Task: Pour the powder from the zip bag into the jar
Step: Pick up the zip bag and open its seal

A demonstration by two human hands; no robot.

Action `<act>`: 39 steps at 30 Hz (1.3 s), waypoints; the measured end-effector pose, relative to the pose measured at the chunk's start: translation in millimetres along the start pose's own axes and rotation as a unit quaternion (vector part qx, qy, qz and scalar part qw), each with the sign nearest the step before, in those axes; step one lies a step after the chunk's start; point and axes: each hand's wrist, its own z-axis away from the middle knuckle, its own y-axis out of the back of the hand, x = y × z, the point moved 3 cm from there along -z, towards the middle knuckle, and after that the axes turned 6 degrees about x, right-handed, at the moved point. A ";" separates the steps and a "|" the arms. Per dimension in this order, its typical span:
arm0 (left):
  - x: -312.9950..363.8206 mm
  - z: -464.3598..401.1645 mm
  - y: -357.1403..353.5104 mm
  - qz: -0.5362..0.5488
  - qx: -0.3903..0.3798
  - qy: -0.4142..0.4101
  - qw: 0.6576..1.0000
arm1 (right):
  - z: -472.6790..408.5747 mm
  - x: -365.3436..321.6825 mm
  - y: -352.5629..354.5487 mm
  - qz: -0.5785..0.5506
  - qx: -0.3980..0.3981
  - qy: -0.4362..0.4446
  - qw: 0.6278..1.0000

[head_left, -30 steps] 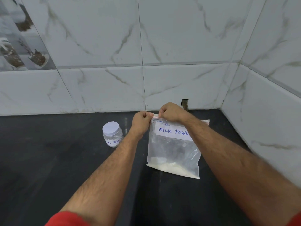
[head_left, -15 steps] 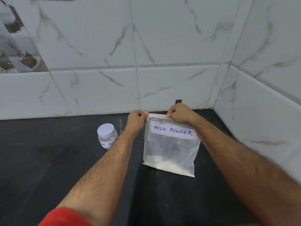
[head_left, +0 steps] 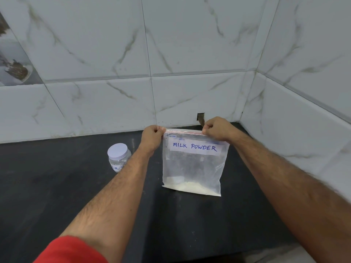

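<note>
Our left hand [head_left: 152,136] and right hand [head_left: 215,130] each pinched a top corner of the zip bag [head_left: 193,166], which hung upright between them. It looked light and floppy, its powder [head_left: 190,187] settled low, so we judged the stiffer zip strip the best hold. The capped jar [head_left: 119,157] stood just left of our left wrist.

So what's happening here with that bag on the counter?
A person is holding a zip bag labelled MILK POWDER upright on a dark countertop. The left hand pinches the top left corner of the seal and the right hand the top right. A little white powder sits at the bottom. The small jar stands to the left, its white lid on, so nothing has been poured.
</note>
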 end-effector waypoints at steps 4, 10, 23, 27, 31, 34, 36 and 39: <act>-3.0 -4.2 7.1 0.000 -0.002 0.007 1.000 | 5.8 5.7 10.2 0.010 0.010 -0.009 1.000; -6.7 -10.6 17.8 0.002 -0.002 0.004 1.000 | 14.1 16.9 20.2 0.003 0.022 -0.030 0.999; 18.2 -27.7 34.9 -0.008 0.014 -0.036 0.999 | 17.8 12.1 36.1 0.003 0.068 -0.025 0.997; 14.7 -29.5 33.8 -0.016 0.051 -0.020 0.998 | 19.9 7.7 33.7 -0.007 0.097 -0.002 0.995; 17.9 -14.9 31.8 -0.028 0.127 0.010 0.991 | 27.1 7.3 16.0 -0.043 0.135 -0.002 0.990; 16.2 1.0 15.0 -0.035 0.103 0.032 0.994 | 31.5 8.7 4.2 -0.074 0.162 -0.004 0.984; 16.2 11.1 -0.3 -0.030 0.060 0.050 0.997 | 34.4 6.9 2.0 -0.080 0.172 0.009 0.982; 23.3 22.8 -18.1 0.001 -0.009 0.075 0.997 | 39.9 3.6 1.0 -0.070 0.172 0.039 0.982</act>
